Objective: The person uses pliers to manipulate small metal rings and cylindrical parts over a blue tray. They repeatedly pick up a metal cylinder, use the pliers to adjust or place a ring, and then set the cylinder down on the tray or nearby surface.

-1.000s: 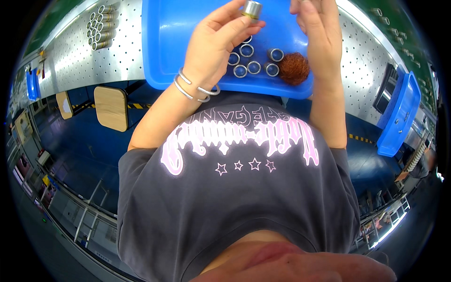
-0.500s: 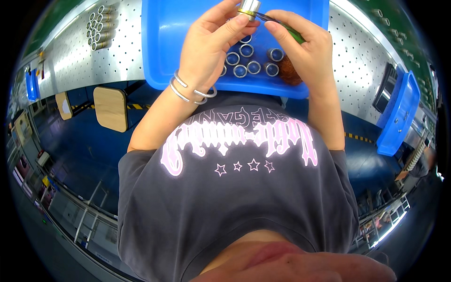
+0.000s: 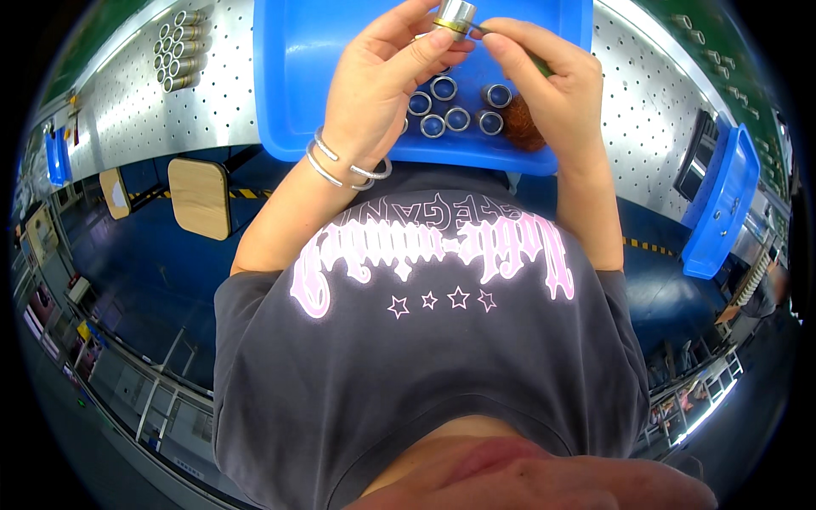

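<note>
My left hand (image 3: pixel 378 85) pinches a short shiny metal sleeve (image 3: pixel 456 14) with a yellowish band round its lower part, above the far half of a blue bin (image 3: pixel 289 102). Thumb and fingers close on it from the left. From the right, my right hand (image 3: pixel 557 89) grips a slim tool with a green handle (image 3: pixel 539 62), mostly hidden by the fingers. Its thin dark tip points at the sleeve's banded edge; whether it touches, I cannot tell. Below the hands, several metal sleeves (image 3: pixel 457 119) stand in the bin beside a reddish-brown fibrous wad (image 3: pixel 521 126), partly behind my right hand.
The bin rests on a perforated metal table (image 3: pixel 228 106). At its left, several banded metal sleeves (image 3: pixel 180 53) are grouped. A dark tray (image 3: pixel 696 160) and another blue bin (image 3: pixel 721 208) are on the right. A wooden-topped stool (image 3: pixel 200 198) stands at the left.
The sleeve has tipped slightly and shifted a little right in my left hand. My right hand has turned the tool, so less of its green handle and dark shaft shows.
</note>
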A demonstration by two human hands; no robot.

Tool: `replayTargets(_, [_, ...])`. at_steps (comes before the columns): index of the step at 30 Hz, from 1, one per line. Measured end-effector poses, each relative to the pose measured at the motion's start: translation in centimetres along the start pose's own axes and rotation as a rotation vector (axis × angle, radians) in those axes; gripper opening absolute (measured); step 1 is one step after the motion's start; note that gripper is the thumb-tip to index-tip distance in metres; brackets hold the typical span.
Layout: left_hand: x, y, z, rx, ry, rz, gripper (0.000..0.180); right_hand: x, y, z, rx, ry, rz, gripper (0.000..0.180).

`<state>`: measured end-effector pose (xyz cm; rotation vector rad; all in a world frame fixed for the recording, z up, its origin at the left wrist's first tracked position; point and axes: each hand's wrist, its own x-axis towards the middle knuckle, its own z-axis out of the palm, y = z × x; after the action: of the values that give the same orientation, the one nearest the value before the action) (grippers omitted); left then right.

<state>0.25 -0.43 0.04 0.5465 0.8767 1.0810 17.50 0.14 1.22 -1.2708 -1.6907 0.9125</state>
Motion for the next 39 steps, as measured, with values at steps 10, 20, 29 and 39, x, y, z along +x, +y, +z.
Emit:
replayTargets(10, [0.2, 0.3, -0.5, -0.227, -0.076, -0.013, 0.043, 0.5, -0.6, 0.3, -0.034, -0.038, 0.057, 0.024])
replayTargets(20, [0.0, 0.1, -0.4, -0.096, -0.037, -0.033, 0.045, 1.1, 0.6, 0.6, -0.098, 0.037, -0.244, 0.017])
replayTargets(29, [0.2, 0.3, 0.0, -0.098, -0.041, -0.062, 0.044, 0.0, 0.7, 1.1, 0.248, 0.075, -0.002, 0.01])
replayTargets(39, [0.1, 0.9, 0.7, -0.064, -0.038, -0.11, 0.05, 0.2, 1.0, 0.8, 0.443, 0.049, 0.094, 0.012])
